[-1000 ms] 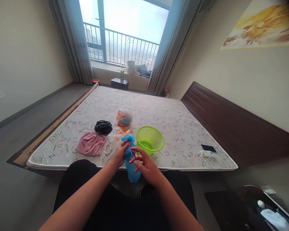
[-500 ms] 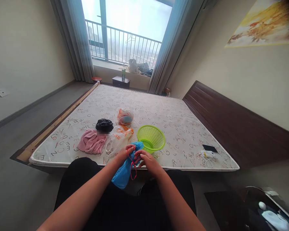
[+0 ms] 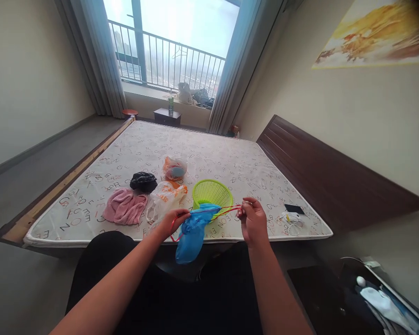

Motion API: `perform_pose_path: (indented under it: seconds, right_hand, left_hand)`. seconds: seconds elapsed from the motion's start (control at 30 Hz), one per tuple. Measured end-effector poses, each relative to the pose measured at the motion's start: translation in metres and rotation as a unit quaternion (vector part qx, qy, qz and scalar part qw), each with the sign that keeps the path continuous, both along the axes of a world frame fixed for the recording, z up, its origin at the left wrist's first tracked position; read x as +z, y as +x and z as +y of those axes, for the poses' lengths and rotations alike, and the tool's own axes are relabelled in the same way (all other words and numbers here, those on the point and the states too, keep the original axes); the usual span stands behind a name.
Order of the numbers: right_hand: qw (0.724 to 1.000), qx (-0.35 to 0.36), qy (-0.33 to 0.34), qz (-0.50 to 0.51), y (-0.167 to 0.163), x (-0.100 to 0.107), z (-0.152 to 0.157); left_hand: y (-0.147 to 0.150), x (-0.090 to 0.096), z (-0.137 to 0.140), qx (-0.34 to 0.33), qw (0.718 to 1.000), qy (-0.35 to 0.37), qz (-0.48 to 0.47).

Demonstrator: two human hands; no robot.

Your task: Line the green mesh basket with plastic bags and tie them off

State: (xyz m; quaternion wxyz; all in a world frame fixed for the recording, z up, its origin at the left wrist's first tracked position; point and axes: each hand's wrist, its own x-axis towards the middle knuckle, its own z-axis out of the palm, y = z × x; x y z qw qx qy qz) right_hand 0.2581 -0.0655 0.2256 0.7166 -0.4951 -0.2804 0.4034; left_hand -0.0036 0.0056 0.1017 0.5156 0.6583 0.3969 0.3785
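Observation:
A blue plastic bag with a red drawstring hangs at the mattress edge, its top gathered in folds. My left hand is closed in a pinch on the drawstring at the bag's left side, and a red loop dangles below the fingers. My right hand, off to the right, pinches the other end, so the string is stretched taut between it and the bag. Directly behind the bag is a lime-green plastic basket, partly covered by it.
On the mattress to the left lie a pink cloth, a black plastic bag, a white bag with orange print and another filled bag. A phone and a white cable are at the right.
My right hand has moved right, away from the bag, drawing the red string out straight. The bag's top has bunched up, and my left hand has shifted slightly left.

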Motion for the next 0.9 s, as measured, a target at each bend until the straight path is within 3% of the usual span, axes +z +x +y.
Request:
perform_pose_path:
  seconds: [0.17,0.3,0.37,0.53,0.67,0.8,0.9]
  right_hand:
    - [0.998,-0.023,0.048,-0.031,0.011,0.014,-0.011]
    - [0.994,0.066,0.053,-0.075,0.008,0.019,-0.018]
    - [0.987,0.112,0.041,-0.105,0.001,0.017,-0.02]
    - [0.971,0.188,0.023,-0.145,-0.027,0.016,-0.027]
    - [0.955,0.229,0.037,-0.187,-0.041,0.021,-0.028]
    - [0.944,0.153,0.04,-0.288,-0.045,0.012,-0.024]
    - [0.892,0.12,-0.042,-0.433,-0.047,-0.014,-0.02]
  left_hand:
    - [-0.009,-0.009,0.009,0.05,0.998,0.036,0.022]
    - [-0.009,-0.008,0.011,0.1,0.995,0.016,0.021]
    - [-0.004,-0.002,0.001,0.075,0.996,0.039,0.009]
    - [0.032,0.002,-0.046,-0.074,0.987,0.132,0.059]
    - [0.054,-0.008,-0.058,-0.036,0.991,0.102,0.078]
    - [0.043,-0.011,-0.036,0.026,0.999,0.031,0.017]
    - [0.029,-0.009,-0.021,0.053,0.996,-0.043,-0.058]
